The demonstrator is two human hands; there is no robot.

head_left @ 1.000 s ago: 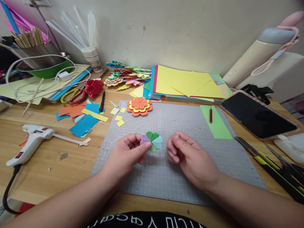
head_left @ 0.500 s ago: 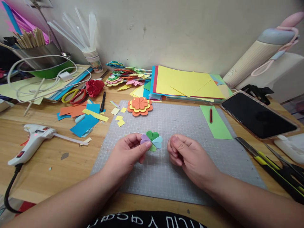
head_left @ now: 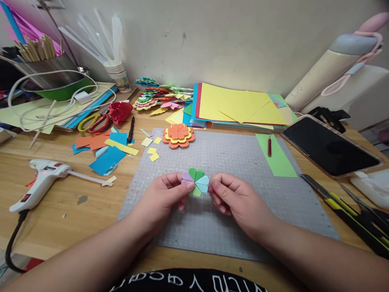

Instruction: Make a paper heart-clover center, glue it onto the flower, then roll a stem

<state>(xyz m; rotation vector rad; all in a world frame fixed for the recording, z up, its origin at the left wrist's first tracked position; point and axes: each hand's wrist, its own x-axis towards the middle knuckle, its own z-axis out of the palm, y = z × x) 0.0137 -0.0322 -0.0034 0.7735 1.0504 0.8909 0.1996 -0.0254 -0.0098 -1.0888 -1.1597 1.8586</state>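
Note:
Between my hands is a small paper flower (head_left: 196, 182) with heart-shaped petals in lilac, dark green, light blue and light green. My left hand (head_left: 170, 190) pinches its lilac side, thumb on top and fingers underneath. At the light blue petal on the other side, my right hand (head_left: 232, 194) has thumb and forefinger closed on the very edge. The flower is held above a grey gridded cutting mat (head_left: 188, 231). Farther back on the mat lies a layered orange and yellow paper flower (head_left: 178, 136).
Left are a white glue gun (head_left: 41, 182), paper scraps (head_left: 107, 159) and scissors (head_left: 94, 123). A paper stack (head_left: 240, 103) and finished paper flowers (head_left: 152, 101) line the wall. Right are a green strip (head_left: 279, 162) with a red pencil stub (head_left: 269, 147), a phone (head_left: 330, 146) and a cutter (head_left: 343, 209).
My right hand has moved left from beside the paper flower to its light blue petal. The flower has shifted slightly to the right in my left hand.

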